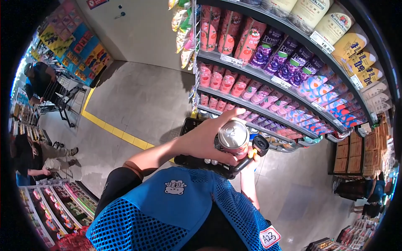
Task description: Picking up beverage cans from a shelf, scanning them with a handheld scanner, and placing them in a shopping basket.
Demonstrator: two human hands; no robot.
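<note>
A drink can (234,135) with a silver lid and pull tab, and a pinkish side, is in my left hand (205,141). Its fingers and thumb wrap around the can just above a black handle (243,164). My right hand (253,161) is on that handle, partly hidden behind the can, beside a round black end piece (260,143). Below my left forearm shows a black slatted basket (188,125), mostly covered by the hand and arm. Small shiny can tops (211,162) are visible by it.
Ahead stands a shelf unit (267,73) stocked with pink, purple and blue cans. Stacked cartons (355,152) are at right. People, a shopping cart (59,97) and display racks (59,213) line the left. Yellow tiles (116,130) cross the grey floor (138,91).
</note>
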